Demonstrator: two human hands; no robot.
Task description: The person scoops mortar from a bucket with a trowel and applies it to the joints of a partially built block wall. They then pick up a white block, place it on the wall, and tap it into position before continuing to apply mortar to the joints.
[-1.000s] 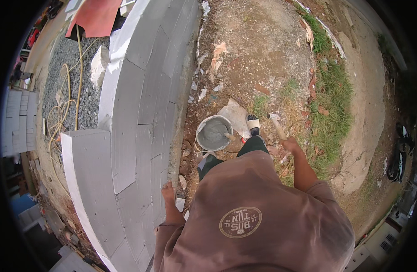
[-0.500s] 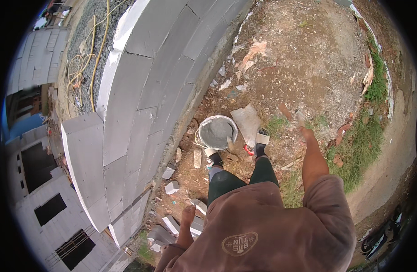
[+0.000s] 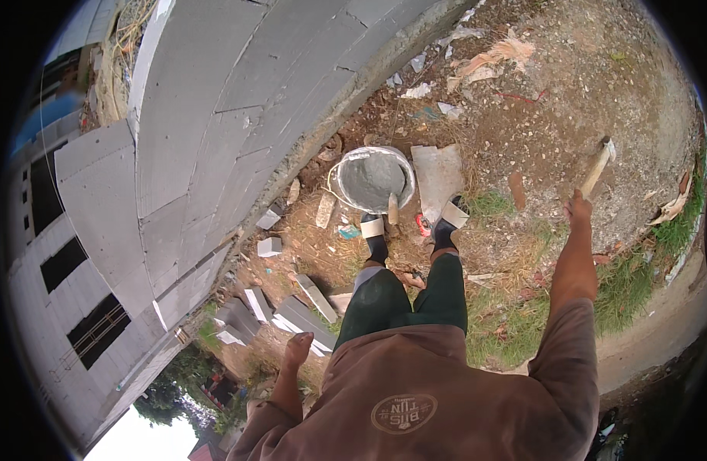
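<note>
My right hand point(image 3: 578, 203) grips a pale wooden-handled tool point(image 3: 599, 169) with a whitish head, held out to the right over bare gravelly ground. My left hand point(image 3: 297, 347) hangs at the left of my body, fingers curled, with nothing visible in it. By my sandalled feet stands a white bucket point(image 3: 344, 201) of wet grey mortar, with a wooden handle point(image 3: 393, 209) leaning out at its near side. A flat pale sheet point(image 3: 434, 173) lies to the right of the bucket.
A grey block wall point(image 3: 192, 138) runs along my left, with cut block pieces point(image 3: 273, 311) and rubble at its base. Grass point(image 3: 630, 292) and a dirt path border the right. Building openings point(image 3: 92, 330) show at the far left.
The view has swung round, bringing the wall higher and more slanted. My feet now straddle the near side of the bucket. The tool in my right hand has moved out to the right.
</note>
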